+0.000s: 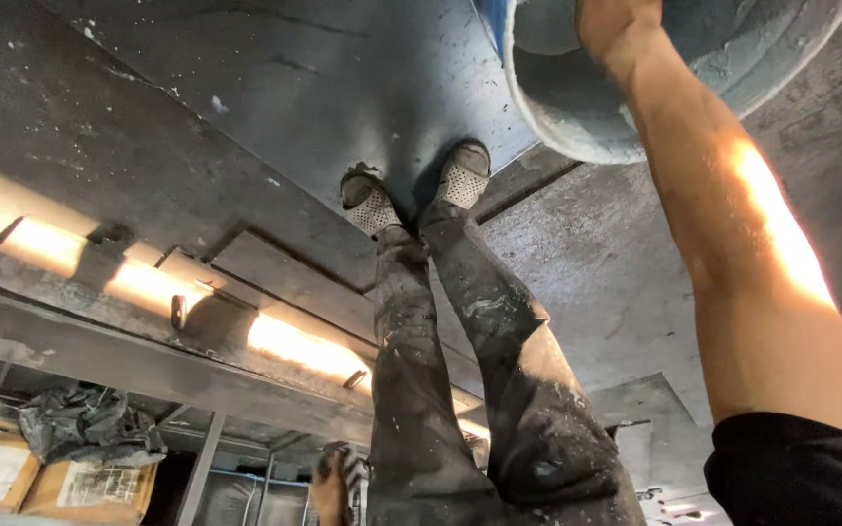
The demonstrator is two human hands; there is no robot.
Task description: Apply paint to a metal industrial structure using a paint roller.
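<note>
I am bent far over and see my own legs in stained dark trousers (499, 390) and my perforated grey shoes (421, 190) on a dirty dark metal floor (275, 88). My bare right arm runs up the right side of the view. My right hand (616, 24) reaches over the rim into a large round blue-grey tub (557, 117) at the top edge, and its fingers are cut off by the frame. At the bottom edge beside my leg a brownish shape that looks like my left hand (328, 487) hangs low, only partly visible.
Steel plates and a long steel beam (148, 351) with sunlit strips cross the left side. Below it lie a crumpled grey cloth (90, 424) and cardboard boxes (12, 472). A raised steel plate (635, 404) sits on the floor at the lower right.
</note>
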